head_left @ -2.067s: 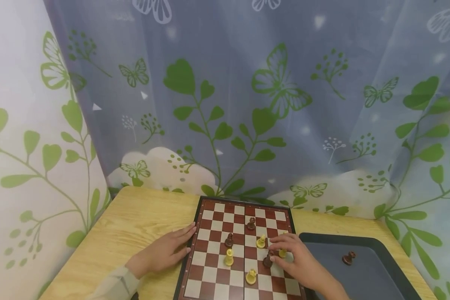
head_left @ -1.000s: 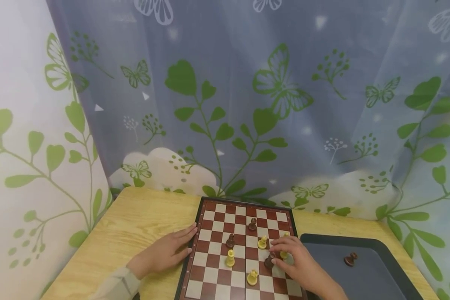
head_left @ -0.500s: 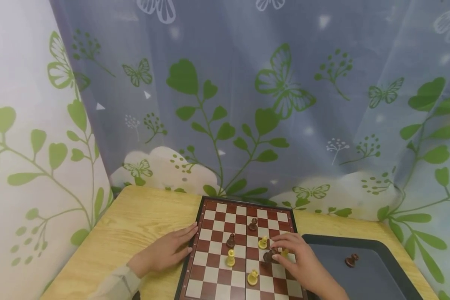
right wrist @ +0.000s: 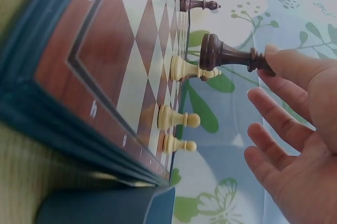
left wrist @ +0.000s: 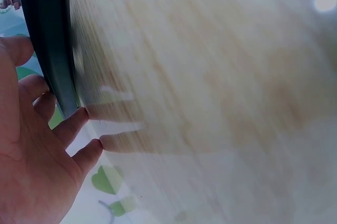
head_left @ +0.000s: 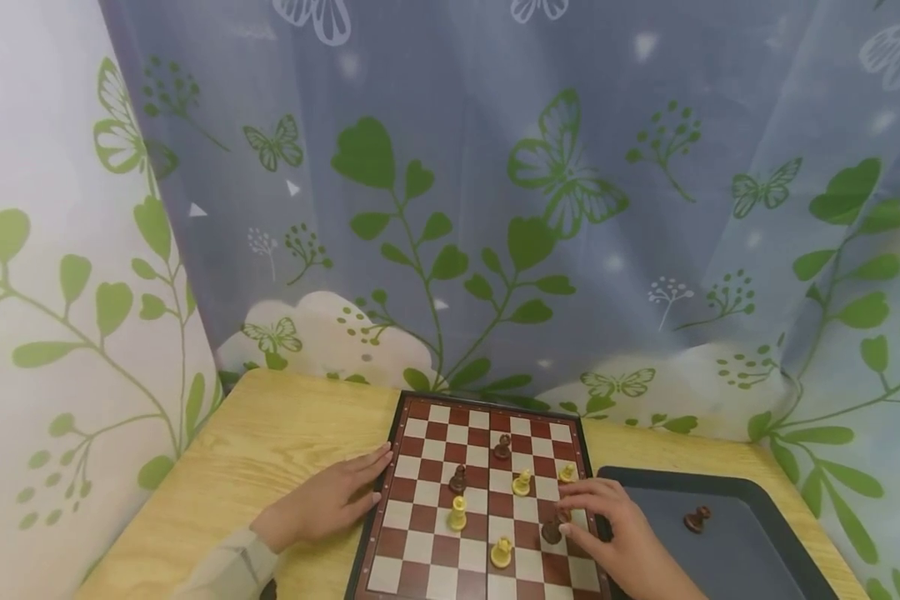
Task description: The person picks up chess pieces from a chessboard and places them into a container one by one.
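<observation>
Right hand: your right hand (head_left: 621, 537) sits at the near right of the chessboard (head_left: 427, 546) – fingertips pinched on the top of a dark piece (right wrist: 227, 56), other fingers loose and spread.
Dark piece: upright on a near right square, base on the board, beside the hand in the head view (head_left: 552, 528).
Left hand: your left hand (head_left: 330, 502) lies flat on the wooden table (head_left: 270, 442), fingers straight and together, tips touching the board's left edge.
Yellow pieces: one (head_left: 502, 552) near centre, one (head_left: 457, 513) further in, two (head_left: 522, 482) (head_left: 566, 473) mid-board.
Other dark pieces: two (head_left: 458, 479) (head_left: 502, 447) toward the far half.
Tray: dark tray (head_left: 780, 508) just right of the board – one dark piece (head_left: 694, 519) lying in it.
Backdrop: curtain (head_left: 495, 208) with green leaves and butterflies.
</observation>
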`<state>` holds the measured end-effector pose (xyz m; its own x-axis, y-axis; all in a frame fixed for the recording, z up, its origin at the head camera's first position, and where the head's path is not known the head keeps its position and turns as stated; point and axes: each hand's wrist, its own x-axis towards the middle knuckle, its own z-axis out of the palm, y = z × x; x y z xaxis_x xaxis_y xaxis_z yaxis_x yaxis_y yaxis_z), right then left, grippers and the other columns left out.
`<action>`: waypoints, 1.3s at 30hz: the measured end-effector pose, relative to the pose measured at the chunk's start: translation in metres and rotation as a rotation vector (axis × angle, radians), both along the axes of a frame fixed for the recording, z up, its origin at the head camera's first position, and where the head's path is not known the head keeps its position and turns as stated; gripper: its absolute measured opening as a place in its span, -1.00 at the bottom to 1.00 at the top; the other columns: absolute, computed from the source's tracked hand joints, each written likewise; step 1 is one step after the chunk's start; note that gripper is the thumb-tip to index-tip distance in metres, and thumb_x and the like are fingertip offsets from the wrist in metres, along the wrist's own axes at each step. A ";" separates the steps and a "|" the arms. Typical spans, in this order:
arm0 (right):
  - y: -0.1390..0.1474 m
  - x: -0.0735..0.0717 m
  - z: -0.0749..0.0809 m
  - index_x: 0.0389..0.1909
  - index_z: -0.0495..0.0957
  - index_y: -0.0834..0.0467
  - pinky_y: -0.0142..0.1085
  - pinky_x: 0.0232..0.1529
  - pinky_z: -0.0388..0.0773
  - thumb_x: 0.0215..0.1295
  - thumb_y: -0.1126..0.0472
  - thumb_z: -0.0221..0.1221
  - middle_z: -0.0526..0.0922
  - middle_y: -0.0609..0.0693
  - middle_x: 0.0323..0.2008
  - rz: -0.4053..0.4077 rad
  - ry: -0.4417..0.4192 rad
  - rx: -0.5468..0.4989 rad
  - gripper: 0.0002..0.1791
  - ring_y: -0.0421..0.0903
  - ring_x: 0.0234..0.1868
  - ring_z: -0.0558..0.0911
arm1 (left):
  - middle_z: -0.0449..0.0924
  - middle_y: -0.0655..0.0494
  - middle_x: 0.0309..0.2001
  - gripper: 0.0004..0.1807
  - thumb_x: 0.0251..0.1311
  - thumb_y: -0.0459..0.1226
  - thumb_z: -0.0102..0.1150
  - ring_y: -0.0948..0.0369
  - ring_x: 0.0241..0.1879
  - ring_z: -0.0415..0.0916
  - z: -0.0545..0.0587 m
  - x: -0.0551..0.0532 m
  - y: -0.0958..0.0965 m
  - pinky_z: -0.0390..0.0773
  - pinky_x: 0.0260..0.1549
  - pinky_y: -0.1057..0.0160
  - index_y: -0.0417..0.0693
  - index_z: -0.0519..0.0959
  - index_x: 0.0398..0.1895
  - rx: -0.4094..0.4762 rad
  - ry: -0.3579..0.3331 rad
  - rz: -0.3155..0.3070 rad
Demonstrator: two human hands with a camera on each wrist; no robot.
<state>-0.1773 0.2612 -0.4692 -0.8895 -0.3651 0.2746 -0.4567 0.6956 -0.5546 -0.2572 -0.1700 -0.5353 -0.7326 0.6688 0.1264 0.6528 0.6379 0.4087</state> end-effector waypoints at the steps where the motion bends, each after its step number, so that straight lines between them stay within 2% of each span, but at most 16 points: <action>1: 0.001 0.001 0.000 0.02 0.70 -0.03 0.05 0.10 0.60 0.32 0.06 0.34 0.64 -0.08 0.10 -0.009 0.001 -0.002 -0.72 0.04 0.13 0.51 | 0.06 -0.13 0.59 -0.34 0.60 0.00 -0.21 -0.19 0.48 0.20 0.000 0.000 0.000 0.26 0.41 -0.23 -0.23 0.16 0.57 0.001 -0.001 -0.001; 5: 0.007 0.008 -0.002 0.00 0.70 -0.07 0.10 0.09 0.57 0.26 0.11 0.39 0.66 -0.11 0.07 -0.051 0.060 0.000 -0.71 -0.01 0.12 0.52 | 0.06 -0.12 0.59 -0.34 0.60 -0.02 -0.19 -0.18 0.48 0.21 -0.001 -0.002 0.001 0.26 0.41 -0.22 -0.22 0.16 0.57 0.004 0.004 0.003; 9: 0.019 0.020 -0.007 -0.10 0.73 -0.10 0.07 0.06 0.59 0.10 0.24 0.47 0.68 -0.19 0.02 -0.147 0.150 0.021 -0.67 -0.10 0.09 0.51 | 0.06 -0.11 0.59 -0.34 0.60 -0.02 -0.19 -0.16 0.49 0.20 0.000 -0.006 0.010 0.26 0.42 -0.22 -0.22 0.16 0.57 0.017 0.009 -0.022; 12: 0.026 0.028 -0.012 -0.16 0.73 -0.10 0.07 0.04 0.59 0.06 0.25 0.49 0.68 -0.18 0.00 -0.198 0.151 0.019 -0.68 -0.11 0.08 0.49 | 0.06 -0.12 0.59 -0.34 0.60 -0.02 -0.19 -0.16 0.50 0.19 -0.001 -0.006 0.014 0.26 0.42 -0.22 -0.24 0.16 0.57 0.015 -0.006 -0.036; 15: 0.030 0.033 -0.017 -0.18 0.74 -0.10 0.06 -0.01 0.59 0.04 0.25 0.51 0.70 -0.17 -0.03 -0.212 0.170 0.010 -0.69 -0.14 0.04 0.51 | 0.07 -0.12 0.59 -0.34 0.60 -0.02 -0.19 -0.16 0.49 0.20 -0.003 -0.004 0.013 0.27 0.41 -0.22 -0.24 0.16 0.57 0.003 -0.015 -0.025; 21: 0.037 0.038 -0.022 -0.24 0.76 -0.15 -0.07 -0.16 0.62 -0.11 0.32 0.57 0.72 -0.23 -0.11 -0.260 0.292 0.008 -0.59 -0.41 0.00 0.48 | 0.07 -0.09 0.60 -0.33 0.60 0.01 -0.20 -0.16 0.49 0.21 -0.001 -0.004 0.009 0.26 0.42 -0.22 -0.20 0.16 0.57 -0.003 -0.005 -0.007; 27: 0.040 0.042 -0.020 -0.25 0.77 -0.14 -0.09 -0.17 0.61 -0.14 0.33 0.58 0.73 -0.23 -0.13 -0.295 0.314 -0.001 -0.59 -0.47 -0.01 0.47 | 0.10 -0.13 0.58 -0.34 0.60 -0.01 -0.19 -0.17 0.48 0.22 0.000 -0.004 0.005 0.29 0.40 -0.24 -0.24 0.17 0.56 -0.005 -0.006 -0.010; 30: 0.040 0.044 -0.020 -0.25 0.77 -0.14 -0.18 -0.14 0.59 -0.14 0.34 0.58 0.73 -0.27 -0.13 -0.316 0.323 -0.018 -0.58 -0.49 -0.01 0.48 | 0.09 -0.13 0.59 -0.33 0.60 0.00 -0.19 -0.17 0.48 0.22 0.001 -0.003 0.004 0.29 0.40 -0.24 -0.23 0.17 0.57 -0.008 -0.004 -0.009; 35: 0.041 0.047 -0.020 -0.25 0.77 -0.15 -0.43 -0.09 0.48 -0.12 0.34 0.58 0.72 -0.29 -0.13 -0.359 0.329 -0.039 -0.58 -0.57 -0.01 0.44 | 0.06 -0.11 0.59 -0.32 0.59 0.02 -0.19 -0.19 0.48 0.21 0.001 -0.002 0.003 0.26 0.41 -0.25 -0.21 0.16 0.57 -0.005 0.003 -0.001; 39: 0.042 0.044 -0.020 -0.25 0.77 -0.16 -0.53 -0.07 0.39 -0.13 0.37 0.57 0.72 -0.28 -0.13 -0.351 0.354 -0.053 -0.56 -0.58 -0.01 0.43 | 0.06 -0.10 0.60 -0.32 0.59 0.02 -0.19 -0.20 0.48 0.20 0.000 -0.001 0.000 0.25 0.41 -0.26 -0.19 0.16 0.58 0.000 -0.003 0.012</action>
<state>-0.1329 0.3031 -0.4893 -0.8048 -0.0376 0.5923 -0.3669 0.8159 -0.4468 -0.2586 -0.1698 -0.5348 -0.7408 0.6602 0.1238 0.6439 0.6455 0.4108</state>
